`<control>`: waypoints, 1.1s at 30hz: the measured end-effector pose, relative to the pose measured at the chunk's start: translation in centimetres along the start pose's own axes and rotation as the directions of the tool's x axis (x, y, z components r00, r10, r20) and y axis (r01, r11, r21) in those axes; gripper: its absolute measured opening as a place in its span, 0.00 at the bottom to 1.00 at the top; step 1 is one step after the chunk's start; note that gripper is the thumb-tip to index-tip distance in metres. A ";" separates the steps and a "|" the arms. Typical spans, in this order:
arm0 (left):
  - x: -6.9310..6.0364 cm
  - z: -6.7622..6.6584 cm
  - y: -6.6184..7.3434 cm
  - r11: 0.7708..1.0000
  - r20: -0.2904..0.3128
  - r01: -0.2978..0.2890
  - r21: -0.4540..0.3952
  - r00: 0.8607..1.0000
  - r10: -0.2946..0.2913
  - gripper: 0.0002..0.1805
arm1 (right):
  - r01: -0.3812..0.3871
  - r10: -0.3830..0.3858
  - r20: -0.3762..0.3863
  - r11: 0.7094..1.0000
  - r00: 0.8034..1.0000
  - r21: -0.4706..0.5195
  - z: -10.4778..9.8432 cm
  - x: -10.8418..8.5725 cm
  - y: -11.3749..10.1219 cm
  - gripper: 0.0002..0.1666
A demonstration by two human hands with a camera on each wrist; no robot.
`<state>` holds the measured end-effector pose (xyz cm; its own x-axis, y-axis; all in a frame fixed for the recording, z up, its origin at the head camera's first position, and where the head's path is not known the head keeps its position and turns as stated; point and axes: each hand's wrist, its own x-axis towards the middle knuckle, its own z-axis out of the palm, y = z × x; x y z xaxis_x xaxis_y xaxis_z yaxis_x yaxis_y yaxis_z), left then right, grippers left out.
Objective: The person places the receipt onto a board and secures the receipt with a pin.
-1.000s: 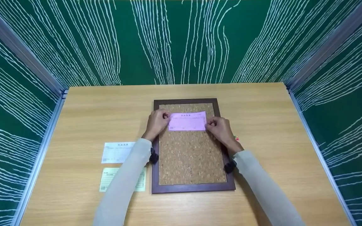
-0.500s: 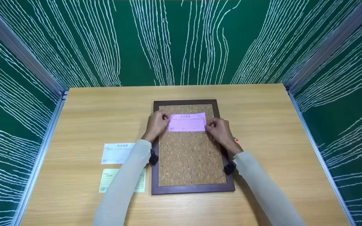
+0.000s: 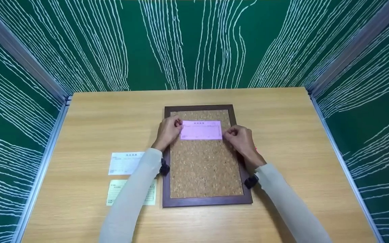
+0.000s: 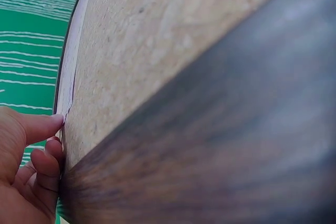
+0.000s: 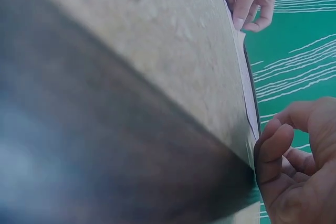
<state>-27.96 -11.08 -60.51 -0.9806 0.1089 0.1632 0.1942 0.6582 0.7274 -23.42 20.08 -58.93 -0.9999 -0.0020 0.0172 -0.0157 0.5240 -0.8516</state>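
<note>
A pink slip [image 3: 201,130] lies crosswise on the upper part of a cork board [image 3: 204,168], its printed face up and its long edges roughly in line with the board's top edge. The left hand [image 3: 168,132] pinches the slip's left end; in the left wrist view the thumb [image 4: 44,125] comes down at the slip's edge, with the other fingers [image 4: 46,166] curled below it. The right hand [image 3: 241,138] is at the slip's right end, fingers curled and their tips drawn close together. Whether those tips hold the slip or sit just beside its edge, I cannot tell — the right wrist view shows them right at the end of the strip, but not the contact itself. The board has a dark brown frame [image 3: 208,201] and lies flat on a light wood counter [image 3: 282,118], with bare cork showing above and below the slip. To the left of the board, a white slip [image 3: 125,163] lies on the counter with a green slip [image 3: 115,192] just nearer the person; the left sleeve [image 3: 123,206] covers part of both. A small red thing [image 3: 256,148] peeks out beside the right wrist, mostly hidden. Each wrist carries a small black device [image 3: 164,167]. Green walls [image 3: 191,44] with wavy white lines stand around the counter's far edge and sides.
</note>
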 end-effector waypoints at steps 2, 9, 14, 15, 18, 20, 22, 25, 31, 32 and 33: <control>-0.2 -0.3 0.3 1.000 0.000 -0.003 0.016 1.000 0.003 0.04 | 0.000 0.000 0.004 1.000 1.000 0.016 -0.3 -0.2 0.2 0.06; -0.1 -0.3 0.6 0.999 0.013 0.032 0.024 0.999 -0.032 0.03 | 0.026 -0.027 0.014 0.998 1.000 0.065 -1.7 -1.1 0.6 0.06; -0.1 -0.8 1.3 0.998 0.059 0.036 0.049 0.997 -0.039 0.06 | 0.044 -0.044 0.000 0.997 0.999 0.067 -2.7 -1.7 0.6 0.06; -0.1 -0.9 1.4 0.998 0.073 0.037 0.051 0.997 -0.041 0.07 | 0.046 -0.046 -0.003 0.997 0.999 0.064 -2.9 -1.9 0.6 0.07; -0.2 -1.1 1.4 0.998 0.112 0.040 0.056 0.993 -0.046 0.09 | 0.044 -0.043 -0.008 0.998 0.999 0.054 -3.4 -2.2 0.6 0.07; 0.1 -0.8 0.5 0.998 0.118 0.023 0.065 0.992 -0.030 0.11 | 0.044 -0.043 -0.010 0.998 0.999 0.053 -3.8 -2.3 0.6 0.07; 0.1 -0.7 0.0 0.997 0.118 0.007 0.079 0.993 -0.017 0.12 | 0.052 -0.052 -0.007 0.997 0.999 0.051 -4.1 -2.4 0.7 0.07; -0.1 -0.8 0.0 0.992 0.117 -0.014 0.125 0.993 0.000 0.13 | 0.063 -0.064 0.008 0.996 0.998 0.065 -4.6 -2.6 1.0 0.07; -0.8 -1.6 1.8 0.970 0.158 -0.055 0.235 0.987 0.017 0.16 | 0.107 -0.109 0.035 0.993 0.993 0.050 -5.8 -2.8 1.9 0.06; -0.8 -1.6 1.8 0.967 0.169 -0.064 0.246 0.985 0.023 0.16 | 0.118 -0.119 0.029 0.992 0.992 0.035 -6.0 -2.9 2.1 0.07; -0.9 -1.7 1.9 0.965 0.182 -0.066 0.255 0.983 0.019 0.17 | 0.127 -0.128 0.022 0.992 0.992 0.020 -6.2 -2.9 2.2 0.07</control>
<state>-26.70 -11.18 -58.14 -0.9654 0.2553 0.0530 0.2448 0.8175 0.5212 -20.52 26.53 -57.60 -0.9896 -0.0875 0.1143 -0.1429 0.5020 -0.8530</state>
